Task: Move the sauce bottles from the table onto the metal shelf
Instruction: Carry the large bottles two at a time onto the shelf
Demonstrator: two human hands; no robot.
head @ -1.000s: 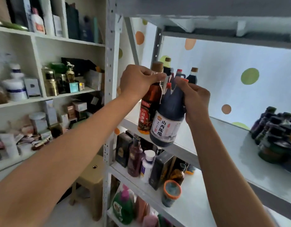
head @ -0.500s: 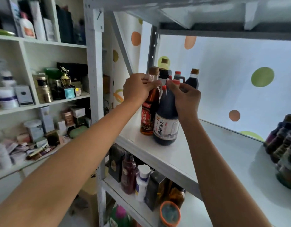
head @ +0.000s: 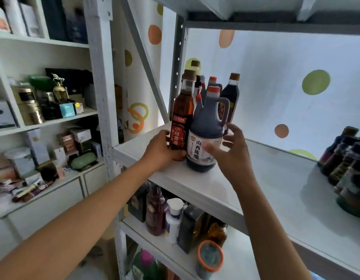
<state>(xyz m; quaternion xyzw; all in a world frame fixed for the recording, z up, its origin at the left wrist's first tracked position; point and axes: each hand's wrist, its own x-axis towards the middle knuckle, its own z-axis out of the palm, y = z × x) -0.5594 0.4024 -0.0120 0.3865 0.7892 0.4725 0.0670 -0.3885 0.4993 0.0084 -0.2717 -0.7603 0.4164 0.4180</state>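
Observation:
Two bottles stand upright on the white metal shelf [head: 266,190] near its left front corner. The tall sesame oil bottle [head: 182,116] has a brown cap and a red label; my left hand [head: 162,149] wraps around its base. Right beside it is the dark vinegar jug [head: 206,134] with a red cap, a handle and a white label. My right hand [head: 230,150] hovers at the jug's lower right, fingers spread, thumb against the label. Several more dark sauce bottles [head: 231,93] stand behind these two.
A cluster of dark bottles and jars [head: 349,164] fills the shelf's right end. The lower shelf [head: 233,257] holds bottles, boxes and an orange-rimmed jar. A white cabinet [head: 33,126] packed with boxes and jars stands to the left. The shelf post [head: 102,98] rises beside my left arm.
Both hands slid down from the bottle necks to the bases. The two bottles now rest on the shelf. My right hand has let go of the jug and spread its fingers.

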